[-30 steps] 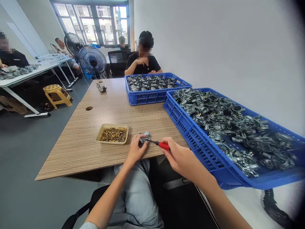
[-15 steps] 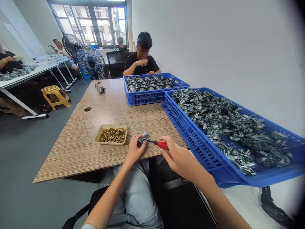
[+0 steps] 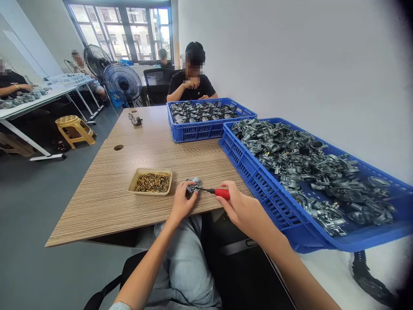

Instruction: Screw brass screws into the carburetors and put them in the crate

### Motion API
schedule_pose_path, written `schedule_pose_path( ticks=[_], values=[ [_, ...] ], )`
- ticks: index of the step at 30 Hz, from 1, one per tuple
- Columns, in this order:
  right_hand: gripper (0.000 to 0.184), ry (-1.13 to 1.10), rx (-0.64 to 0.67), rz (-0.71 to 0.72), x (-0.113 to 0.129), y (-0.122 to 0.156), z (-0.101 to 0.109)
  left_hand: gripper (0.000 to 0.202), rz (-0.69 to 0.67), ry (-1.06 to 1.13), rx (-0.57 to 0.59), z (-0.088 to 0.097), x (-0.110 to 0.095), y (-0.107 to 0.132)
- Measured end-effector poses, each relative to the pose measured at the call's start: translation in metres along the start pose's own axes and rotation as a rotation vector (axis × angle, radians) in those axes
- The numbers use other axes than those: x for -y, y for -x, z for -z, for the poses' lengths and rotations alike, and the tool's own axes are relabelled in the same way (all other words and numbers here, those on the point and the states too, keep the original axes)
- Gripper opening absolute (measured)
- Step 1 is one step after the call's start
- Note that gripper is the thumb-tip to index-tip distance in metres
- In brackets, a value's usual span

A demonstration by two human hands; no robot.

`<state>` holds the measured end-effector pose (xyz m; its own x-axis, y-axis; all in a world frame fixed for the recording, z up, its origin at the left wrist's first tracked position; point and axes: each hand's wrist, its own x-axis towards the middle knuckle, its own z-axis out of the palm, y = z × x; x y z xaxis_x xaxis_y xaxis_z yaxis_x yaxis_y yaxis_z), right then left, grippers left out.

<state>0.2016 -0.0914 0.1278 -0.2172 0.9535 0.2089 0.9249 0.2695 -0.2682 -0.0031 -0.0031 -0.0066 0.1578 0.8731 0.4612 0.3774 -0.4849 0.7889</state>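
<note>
Though close together, hands [image 3: 183, 200] [image 3: 242, 209] apart.

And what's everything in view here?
Table: one, brown, centre
Workpiece: one, grey, table front
Screwdriver: one, red handle, at workpiece
Tray: one, cream, left of workpiece
Small pieces: many, gold, in tray
Crates: two, blue, table's right side
Crate parts: many, mostly grey, inside
Loose part: one, grey, table's far end
Fans: two, black, background
Yellow stool: one, left floor
Other people: four, two in black, background
Left grip: one, bare, on workpiece
Right grip: one, bare, on screwdriver
</note>
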Motion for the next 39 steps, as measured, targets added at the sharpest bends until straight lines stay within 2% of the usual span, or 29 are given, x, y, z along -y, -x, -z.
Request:
schedule_pose_path(
  ticks=[2,5,9,15,18,21,23,26,30,32,36,39],
  values=[
    [0.031,-0.114,0.049,0.084,-0.001,0.002,0.005,0.023,0.003,0.004,0.000,0.000,-0.001,0.000],
    [0.025,-0.179,0.110,0.135,-0.001,0.004,0.009,0.022,0.004,0.010,0.000,0.000,-0.001,0.000],
    [0.012,-0.074,0.088,0.039,0.001,0.001,0.006,0.023,0.005,0.003,0.002,0.000,0.000,0.000],
    [0.023,0.197,0.069,-0.099,0.005,-0.004,-0.001,0.023,0.002,-0.004,0.001,0.000,0.000,0.000],
    [0.021,0.105,0.056,-0.062,0.004,-0.001,0.002,0.023,-0.001,-0.004,-0.002,0.000,-0.001,0.000],
    [0.023,-0.096,0.072,0.059,0.002,0.003,0.007,0.023,-0.002,-0.001,-0.003,0.001,-0.002,0.000],
    [0.021,-0.150,0.092,0.103,0.001,0.004,0.008,0.023,-0.003,0.000,-0.002,0.001,-0.002,0.000],
    [0.013,-0.064,0.068,0.055,0.002,0.002,0.004,0.023,-0.001,-0.004,-0.001,0.001,-0.001,0.001],
    [0.025,0.152,0.030,-0.075,0.006,-0.002,-0.005,0.023,0.005,-0.013,-0.009,0.000,0.001,0.001],
    [0.028,0.184,0.028,-0.096,0.007,-0.003,-0.007,0.023,0.006,-0.022,-0.019,0.000,0.001,0.001],
    [0.021,0.028,0.025,-0.031,0.006,-0.001,-0.002,0.021,0.006,-0.032,-0.022,0.001,0.001,0.000],
    [0.026,-0.113,0.029,0.023,0.001,-0.001,0.003,0.019,0.013,-0.036,-0.014,0.001,0.001,0.000]
  ],
)
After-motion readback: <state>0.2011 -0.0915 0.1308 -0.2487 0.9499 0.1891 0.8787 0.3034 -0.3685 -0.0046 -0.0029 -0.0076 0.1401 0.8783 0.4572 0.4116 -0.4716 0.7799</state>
